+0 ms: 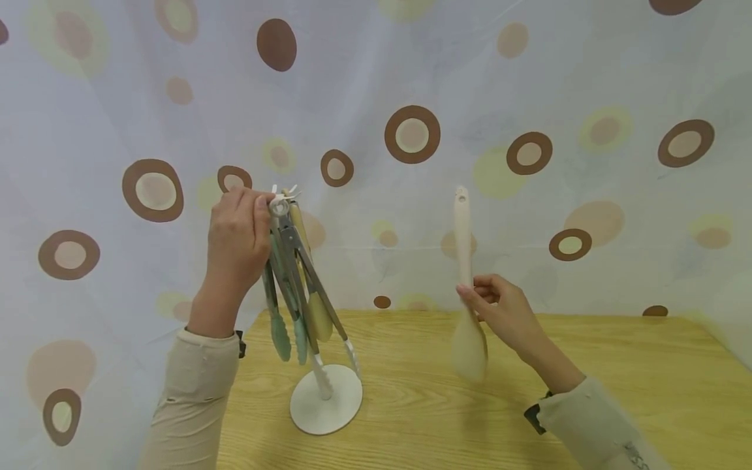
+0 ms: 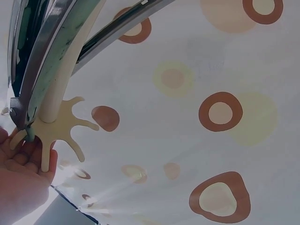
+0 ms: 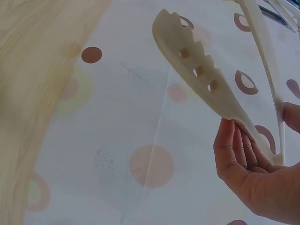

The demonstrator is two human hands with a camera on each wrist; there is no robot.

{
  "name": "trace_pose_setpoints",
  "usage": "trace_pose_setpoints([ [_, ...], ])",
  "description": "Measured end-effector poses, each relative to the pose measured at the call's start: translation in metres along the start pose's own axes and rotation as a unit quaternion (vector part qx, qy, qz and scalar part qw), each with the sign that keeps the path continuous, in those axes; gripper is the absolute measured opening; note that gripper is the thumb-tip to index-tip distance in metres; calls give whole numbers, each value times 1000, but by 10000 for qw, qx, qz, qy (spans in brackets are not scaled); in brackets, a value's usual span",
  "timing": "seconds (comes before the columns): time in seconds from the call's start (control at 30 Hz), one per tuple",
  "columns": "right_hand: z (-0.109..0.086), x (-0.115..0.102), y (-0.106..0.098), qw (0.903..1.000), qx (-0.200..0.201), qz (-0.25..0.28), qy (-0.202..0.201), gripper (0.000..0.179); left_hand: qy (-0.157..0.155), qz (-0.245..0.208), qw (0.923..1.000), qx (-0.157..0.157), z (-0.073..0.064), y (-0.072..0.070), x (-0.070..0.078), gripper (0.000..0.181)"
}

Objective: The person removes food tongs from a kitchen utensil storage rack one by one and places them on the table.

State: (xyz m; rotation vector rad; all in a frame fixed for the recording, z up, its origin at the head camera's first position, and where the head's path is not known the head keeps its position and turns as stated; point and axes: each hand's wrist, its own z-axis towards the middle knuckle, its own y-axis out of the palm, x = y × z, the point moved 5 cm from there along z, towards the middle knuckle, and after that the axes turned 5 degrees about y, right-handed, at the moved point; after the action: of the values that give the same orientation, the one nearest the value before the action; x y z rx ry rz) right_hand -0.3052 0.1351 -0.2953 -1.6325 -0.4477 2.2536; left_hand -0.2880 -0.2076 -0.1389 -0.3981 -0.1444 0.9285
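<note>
My left hand point(image 1: 237, 235) grips the hooked top of a cream utensil stand point(image 1: 326, 418), its fingers curled under the hooks in the left wrist view. Several utensils hang from it: metal tongs point(image 1: 305, 307) with white tips spread apart, tongs with green tips point(image 1: 280, 336), and a pale yellow utensil point(image 1: 319, 316). To the right, my right hand point(image 1: 508, 313) pinches cream tongs point(image 1: 464, 241) around the middle, hole end up, off the table. In the right wrist view, one arm of these tongs point(image 3: 197, 70) shows a toothed edge and square holes; thumb and fingers lie on opposite arms.
A wooden table point(image 1: 411, 391) lies under both hands, with the stand's round base on its left part. Behind it hangs a pale curtain point(image 1: 364, 78) printed with brown and yellow circles.
</note>
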Motion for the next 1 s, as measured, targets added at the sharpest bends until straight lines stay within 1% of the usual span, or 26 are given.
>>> trace_pose_setpoints([
  [0.13, -7, 6, -8, 9998, 89, -161, 89, 53, -20, -1, 10000, 2, 1, -1, 2, 30],
  [0.43, -19, 18, -22, 9989, 90, -419, 197, 55, -97, 23, 9999, -71, 0, -1, 1, 30],
  [0.63, -22, 26, -29, 9978, 61, -592, 310, 57, -83, 30, 9999, -66, 0, -1, 0, 30],
  [0.8, -24, 32, -34, 9965, 57, -782, 284, 59, -13, -35, 10000, 2, 0, 0, 0, 30],
  [1.0, -26, 34, -40, 9955, 89, -904, 277, 55, 16, -40, 10000, -9, 1, -1, 0, 30],
])
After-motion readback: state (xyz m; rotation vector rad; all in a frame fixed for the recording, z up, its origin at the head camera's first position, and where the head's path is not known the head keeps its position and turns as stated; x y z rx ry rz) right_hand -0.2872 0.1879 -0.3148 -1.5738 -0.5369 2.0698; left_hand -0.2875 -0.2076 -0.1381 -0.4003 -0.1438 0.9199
